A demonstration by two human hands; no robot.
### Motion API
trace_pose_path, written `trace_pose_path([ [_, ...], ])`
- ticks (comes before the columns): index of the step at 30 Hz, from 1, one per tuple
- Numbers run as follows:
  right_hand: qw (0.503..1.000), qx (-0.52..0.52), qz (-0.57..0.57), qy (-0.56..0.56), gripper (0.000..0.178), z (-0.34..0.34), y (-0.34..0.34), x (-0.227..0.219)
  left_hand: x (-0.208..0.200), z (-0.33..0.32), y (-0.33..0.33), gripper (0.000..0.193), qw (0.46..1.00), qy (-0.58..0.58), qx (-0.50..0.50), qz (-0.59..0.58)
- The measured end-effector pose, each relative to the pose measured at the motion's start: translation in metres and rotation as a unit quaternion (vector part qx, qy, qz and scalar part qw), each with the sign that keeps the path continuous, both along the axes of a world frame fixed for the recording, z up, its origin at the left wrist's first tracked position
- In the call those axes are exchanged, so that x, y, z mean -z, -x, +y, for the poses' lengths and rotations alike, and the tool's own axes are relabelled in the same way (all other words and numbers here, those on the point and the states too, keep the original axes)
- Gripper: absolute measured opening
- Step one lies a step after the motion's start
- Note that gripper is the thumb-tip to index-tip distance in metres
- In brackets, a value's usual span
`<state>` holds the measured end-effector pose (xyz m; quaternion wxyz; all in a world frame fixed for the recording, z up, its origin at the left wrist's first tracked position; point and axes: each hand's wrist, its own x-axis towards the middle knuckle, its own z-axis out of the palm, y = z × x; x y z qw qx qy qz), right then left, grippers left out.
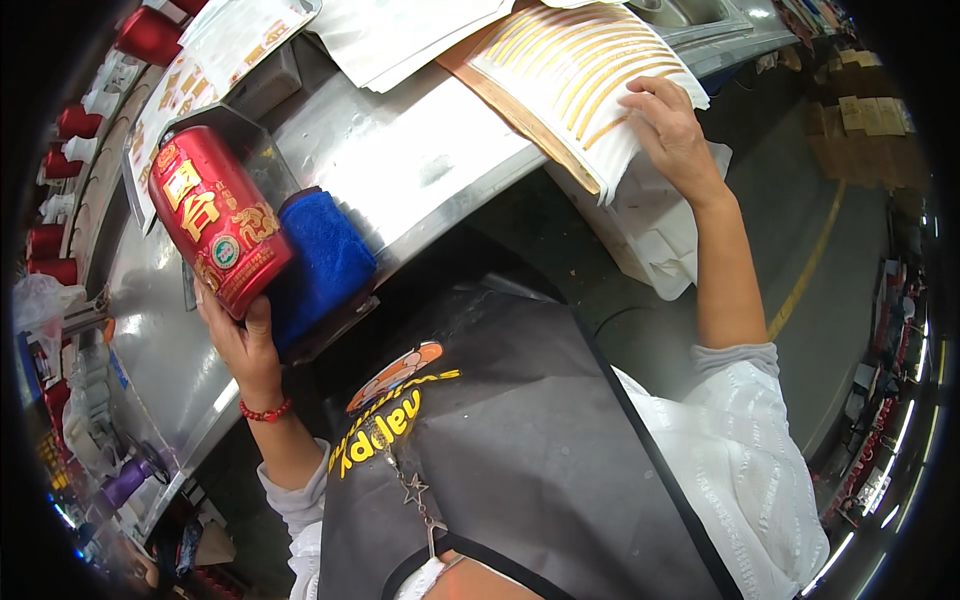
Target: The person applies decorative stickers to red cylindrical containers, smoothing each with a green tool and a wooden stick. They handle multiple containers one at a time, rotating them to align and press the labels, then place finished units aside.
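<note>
A red bottle (220, 215) with gold lettering and a gold design leans over the metal bench. My left hand (240, 340) holds it at its lower end, fingers wrapped under and round the base. Beside the bottle, a blue cloth (325, 255) covers a block or stand at the bench edge. My right hand (675, 135) is at a stack of white sheets (500, 75) bearing curved gold strips (590, 80). Its bent fingertips pinch at the end of the lowest strip, a gold sticker strip.
Under the sheets lies a brown board (530, 130) reaching over the edge of the metal bench (400, 150). A white bin (665, 245) stands below. More label sheets (235, 40) lie at the far left, by a row of red bottles (75, 122). A metal sink (690, 12) is at the back.
</note>
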<state>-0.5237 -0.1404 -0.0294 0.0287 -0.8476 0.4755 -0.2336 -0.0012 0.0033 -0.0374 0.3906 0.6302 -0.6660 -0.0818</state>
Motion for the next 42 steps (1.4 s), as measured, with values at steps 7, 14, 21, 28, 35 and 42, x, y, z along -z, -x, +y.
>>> trace_pose_path([
  [7, 1.000, -0.014, -0.007, -0.001, 0.008, 0.007, -0.004, -0.005, 0.001, 0.001, 0.004, 0.081, 0.999, -0.019, -0.009, 0.050],
  [14, 0.999, -0.027, -0.012, 0.022, 0.008, 0.011, -0.019, -0.017, 0.009, 0.005, -0.001, 0.088, 0.998, 0.008, -0.054, 0.024],
  [21, 0.990, -0.128, -0.067, -0.002, 0.009, 0.036, -0.118, -0.078, -0.029, 0.000, 0.015, 0.100, 0.994, 0.023, -0.069, -0.087],
  [28, 0.939, -0.292, -0.163, -0.081, 0.012, 0.050, -0.229, -0.110, -0.034, 0.006, 0.016, 0.105, 0.989, 0.010, -0.082, -0.126],
  [35, 0.932, -0.309, -0.153, -0.112, 0.007, 0.062, -0.284, -0.115, -0.067, 0.022, 0.032, 0.094, 0.991, 0.063, 0.085, 0.082],
  [42, 0.938, -0.271, -0.154, -0.154, 0.006, 0.058, -0.271, -0.108, -0.050, 0.020, 0.031, 0.035, 0.986, 0.159, -0.024, -0.038],
])
